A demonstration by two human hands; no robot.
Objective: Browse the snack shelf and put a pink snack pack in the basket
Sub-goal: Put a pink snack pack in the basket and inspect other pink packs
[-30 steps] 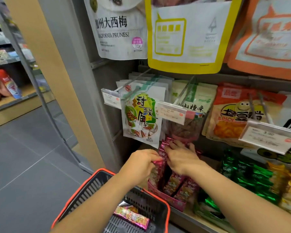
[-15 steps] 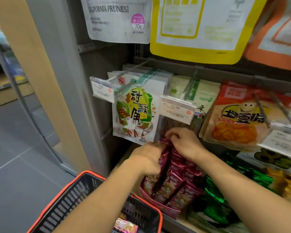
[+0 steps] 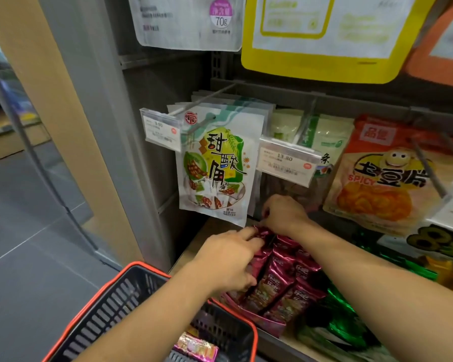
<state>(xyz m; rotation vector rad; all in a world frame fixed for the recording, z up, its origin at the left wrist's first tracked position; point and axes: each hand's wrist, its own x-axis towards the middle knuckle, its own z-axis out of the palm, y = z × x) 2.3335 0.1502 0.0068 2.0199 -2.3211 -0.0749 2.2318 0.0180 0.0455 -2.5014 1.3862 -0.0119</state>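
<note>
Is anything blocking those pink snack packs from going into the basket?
Nothing visible. The left hand and right hand hold the shiny pink snack packs, and the orange-rimmed black plastic basket sits open just below-left; only the left forearm crosses it.

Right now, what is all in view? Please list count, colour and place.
pink packs: several, dark pink, upright in a box
box: one, pink, bottom shelf
green packs: several, green, right of the box
basket: one, black with orange rim, lower left
loose pack: one, pink, inside the basket
hanging bags: several, white and green, hook above the box
orange bag: one, orange, hanging at the right
big bags: three, white, yellow, orange, top row
price tags: at least two, white, on hook ends
left hand: one, on the pink packs, fingers curled
right hand: one, pinching a pack's top
</note>
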